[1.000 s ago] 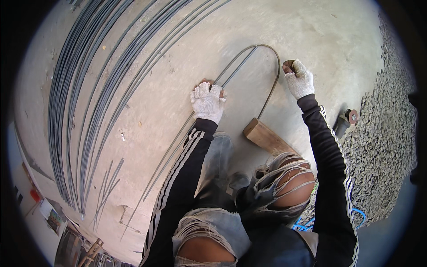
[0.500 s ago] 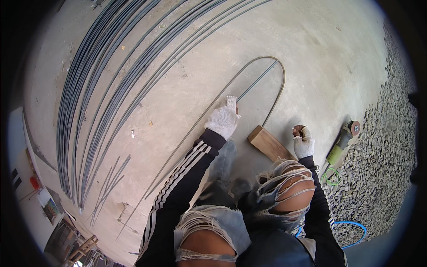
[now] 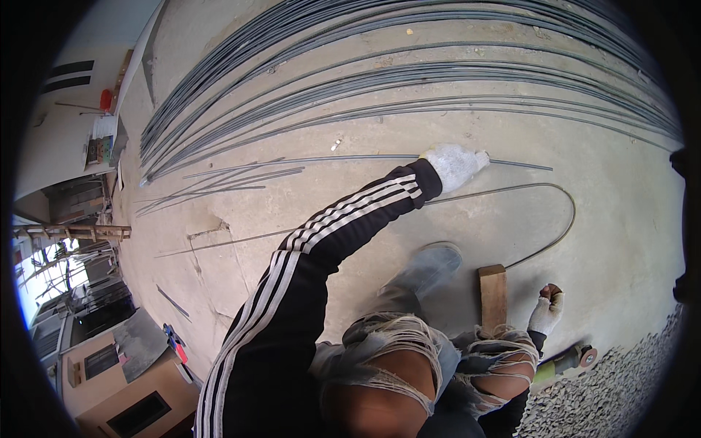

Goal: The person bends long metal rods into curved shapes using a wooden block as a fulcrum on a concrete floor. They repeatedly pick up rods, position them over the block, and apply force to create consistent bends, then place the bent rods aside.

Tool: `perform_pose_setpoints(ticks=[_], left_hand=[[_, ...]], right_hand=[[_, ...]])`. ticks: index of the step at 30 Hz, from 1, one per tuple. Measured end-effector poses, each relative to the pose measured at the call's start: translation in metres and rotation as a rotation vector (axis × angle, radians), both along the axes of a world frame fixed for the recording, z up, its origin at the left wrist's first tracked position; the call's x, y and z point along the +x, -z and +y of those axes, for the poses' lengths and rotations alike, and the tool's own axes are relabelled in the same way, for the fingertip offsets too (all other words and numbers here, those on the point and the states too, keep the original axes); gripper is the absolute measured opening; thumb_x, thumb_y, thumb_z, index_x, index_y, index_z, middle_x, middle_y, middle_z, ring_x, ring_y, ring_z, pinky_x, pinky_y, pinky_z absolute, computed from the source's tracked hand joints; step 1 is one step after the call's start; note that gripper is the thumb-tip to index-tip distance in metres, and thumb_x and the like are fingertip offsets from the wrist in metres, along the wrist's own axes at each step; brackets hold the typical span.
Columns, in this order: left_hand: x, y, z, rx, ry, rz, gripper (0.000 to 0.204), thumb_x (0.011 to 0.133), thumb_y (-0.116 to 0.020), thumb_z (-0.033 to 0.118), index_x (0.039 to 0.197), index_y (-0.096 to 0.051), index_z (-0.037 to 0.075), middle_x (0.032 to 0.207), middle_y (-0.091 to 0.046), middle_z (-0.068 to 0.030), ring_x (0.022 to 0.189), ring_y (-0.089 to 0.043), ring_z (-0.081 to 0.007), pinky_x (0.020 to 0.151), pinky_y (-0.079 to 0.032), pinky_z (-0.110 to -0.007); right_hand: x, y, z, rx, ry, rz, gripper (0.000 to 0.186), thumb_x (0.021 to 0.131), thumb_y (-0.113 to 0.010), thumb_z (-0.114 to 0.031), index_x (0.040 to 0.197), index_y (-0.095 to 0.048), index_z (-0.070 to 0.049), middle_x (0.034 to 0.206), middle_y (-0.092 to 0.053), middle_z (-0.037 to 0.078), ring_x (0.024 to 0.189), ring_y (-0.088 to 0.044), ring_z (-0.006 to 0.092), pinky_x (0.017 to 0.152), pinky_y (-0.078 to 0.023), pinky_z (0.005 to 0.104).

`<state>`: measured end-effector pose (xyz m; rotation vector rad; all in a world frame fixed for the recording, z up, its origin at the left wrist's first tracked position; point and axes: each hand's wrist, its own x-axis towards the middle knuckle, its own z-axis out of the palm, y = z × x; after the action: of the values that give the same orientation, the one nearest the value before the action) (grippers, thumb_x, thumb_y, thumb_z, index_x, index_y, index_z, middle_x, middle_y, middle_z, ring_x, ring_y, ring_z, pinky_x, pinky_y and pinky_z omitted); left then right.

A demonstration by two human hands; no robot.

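My left hand (image 3: 454, 166), in a white fingerless glove, is closed on a straight grey steel rod (image 3: 522, 164), which lies across the floor between the long bundles and a bent rod. That bent rod (image 3: 568, 204) makes a U, its short leg ending at a wooden block (image 3: 493, 299) beside my right knee. My right hand (image 3: 548, 306), gloved too, is low to the right of the block with fingers curled; what it holds, if anything, I cannot make out.
Long bundles of rods (image 3: 409, 58) stretch across the back, with shorter pieces (image 3: 248, 174) at left. An angle grinder (image 3: 566, 361) lies by gravel (image 3: 599, 394) at right. A red-and-blue tool (image 3: 175, 343) lies on the left floor, near pale walls and wooden scaffolding (image 3: 73, 232).
The view has swung left. My left hand has moved the straight rod out of the bend toward the bundles. My right hand has lowered from beside the bend to beside my knee.
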<state>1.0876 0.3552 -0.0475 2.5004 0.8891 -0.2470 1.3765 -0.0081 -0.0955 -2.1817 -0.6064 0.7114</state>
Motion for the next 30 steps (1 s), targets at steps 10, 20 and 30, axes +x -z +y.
perform_pose_setpoints(ticks=[10,20,30], left_hand=[[-0.087,0.064,0.032,0.171,0.000,0.021,0.054,0.094,-0.059,0.009,0.145,-0.049,0.021,0.122,-0.066,-0.0174,0.101,-0.069,-0.0374,0.082,-0.059,-0.045],[-0.152,0.031,-0.022,0.241,-0.119,-0.027,0.046,0.098,-0.057,0.017,0.143,-0.051,0.024,0.110,-0.065,-0.0127,0.092,-0.070,-0.0360,0.069,-0.059,-0.047],[-0.269,0.080,-0.070,0.223,-0.262,0.212,0.050,0.091,-0.064,0.019,0.140,-0.054,0.024,0.112,-0.063,-0.0083,0.100,-0.068,-0.0310,0.077,-0.058,-0.046]], right_hand=[[-0.012,-0.029,0.056,0.000,-0.207,-0.071,0.014,0.100,-0.066,-0.016,0.099,-0.067,-0.003,0.081,-0.062,0.002,0.077,-0.054,0.0100,0.073,-0.047,0.0277],[0.001,-0.008,0.081,-0.011,-0.361,-0.019,0.020,0.103,-0.064,-0.019,0.109,-0.068,-0.001,0.095,-0.070,0.005,0.088,-0.062,0.0123,0.083,-0.051,0.0300],[-0.019,-0.024,0.131,0.050,-0.484,-0.068,0.018,0.102,-0.065,-0.020,0.103,-0.068,-0.002,0.087,-0.071,0.009,0.082,-0.063,0.0137,0.077,-0.052,0.0315]])
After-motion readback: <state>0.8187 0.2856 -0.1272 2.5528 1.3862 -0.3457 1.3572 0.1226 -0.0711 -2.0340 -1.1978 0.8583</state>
